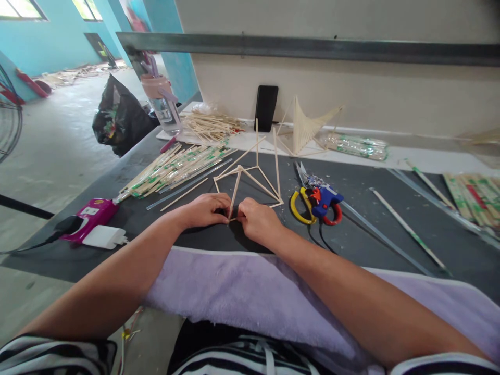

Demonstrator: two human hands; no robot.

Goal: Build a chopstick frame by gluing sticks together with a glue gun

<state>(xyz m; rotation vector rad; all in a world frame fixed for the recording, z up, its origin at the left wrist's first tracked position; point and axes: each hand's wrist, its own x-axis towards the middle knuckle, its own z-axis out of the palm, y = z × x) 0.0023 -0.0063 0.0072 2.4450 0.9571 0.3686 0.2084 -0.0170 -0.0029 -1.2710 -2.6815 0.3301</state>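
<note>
A frame of thin wooden sticks (258, 184) stands on the dark table, its sticks joined at corners and some pointing upward. My left hand (207, 210) is closed at the frame's near corner, fingers pinched around the stick ends. Close beside it, my right hand (258, 219) pinches a stick at the same corner. The fingertips partly hide the joint between them. To the right of my hands lie yellow-handled scissors (300, 205) and a blue glue gun (326, 200) with a red part.
Wrapped chopsticks (175, 169) and a pink power strip (91, 216) lie at left. Behind stand a bottle (162, 107), a black phone (266, 108) and a finished-looking stick model (302, 130). Clear glue sticks (383, 237) lie at right. Purple fleece (234, 281) covers the near edge.
</note>
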